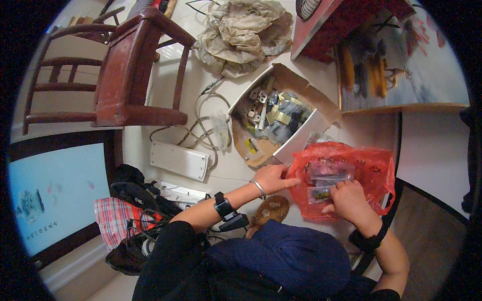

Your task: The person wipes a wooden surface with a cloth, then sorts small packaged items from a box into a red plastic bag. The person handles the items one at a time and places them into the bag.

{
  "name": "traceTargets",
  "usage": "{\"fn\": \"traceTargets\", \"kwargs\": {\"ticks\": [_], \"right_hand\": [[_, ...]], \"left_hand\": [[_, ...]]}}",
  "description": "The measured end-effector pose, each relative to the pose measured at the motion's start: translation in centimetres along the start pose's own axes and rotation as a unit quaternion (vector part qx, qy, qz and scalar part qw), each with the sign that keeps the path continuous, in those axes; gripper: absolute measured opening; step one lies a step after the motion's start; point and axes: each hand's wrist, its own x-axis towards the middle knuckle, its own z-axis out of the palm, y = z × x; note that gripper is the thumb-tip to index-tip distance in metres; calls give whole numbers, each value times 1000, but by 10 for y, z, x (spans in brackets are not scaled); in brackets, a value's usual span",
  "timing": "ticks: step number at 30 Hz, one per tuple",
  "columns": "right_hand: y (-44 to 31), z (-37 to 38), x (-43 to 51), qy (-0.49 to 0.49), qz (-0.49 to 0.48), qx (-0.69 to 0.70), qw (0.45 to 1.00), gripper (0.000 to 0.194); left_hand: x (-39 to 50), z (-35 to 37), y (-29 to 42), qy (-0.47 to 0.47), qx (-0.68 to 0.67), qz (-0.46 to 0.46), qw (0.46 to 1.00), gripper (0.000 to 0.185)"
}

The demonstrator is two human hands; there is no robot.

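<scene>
A red plastic bag (376,165) lies spread on the right, with several clear plastic packets (329,173) on top or inside. My left hand (269,181) pinches the bag's left edge, thumb over the film. Over the packets is my right hand (348,199), fingers curled at the right end of a small packet with a dark and yellow insert (321,194). Its fingertips are partly hidden, so its grip is unclear. Just beyond the bag stands an open cardboard box (297,133) of metal hinges (259,98), brass-coloured pieces (280,117) and bagged parts.
A white power strip (180,160) with a looped cable (199,124) lies left of the box. Crumpled plastic sheeting (244,37) is behind it. A wooden chair (128,75) stands far left, above a black bag (131,188). A painted panel (406,75) borders the right.
</scene>
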Motion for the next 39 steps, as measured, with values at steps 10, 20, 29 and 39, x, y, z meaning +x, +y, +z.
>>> {"fn": "traceTargets", "kwargs": {"ticks": [10,20,29,39], "right_hand": [[23,42,-26,90,32,-70,993,19],[34,49,-34,97,-36,5,995,17],[23,74,-29,-42,-138,-34,989,26],[15,73,-29,-119,-111,-28,986,21]], "left_hand": [[-14,-11,35,-10,-162,271,949,24],[-13,-42,21,-51,-366,59,927,19],[6,-75,-1,-68,-120,159,977,33],[130,-112,-40,398,257,-119,873,47]]}}
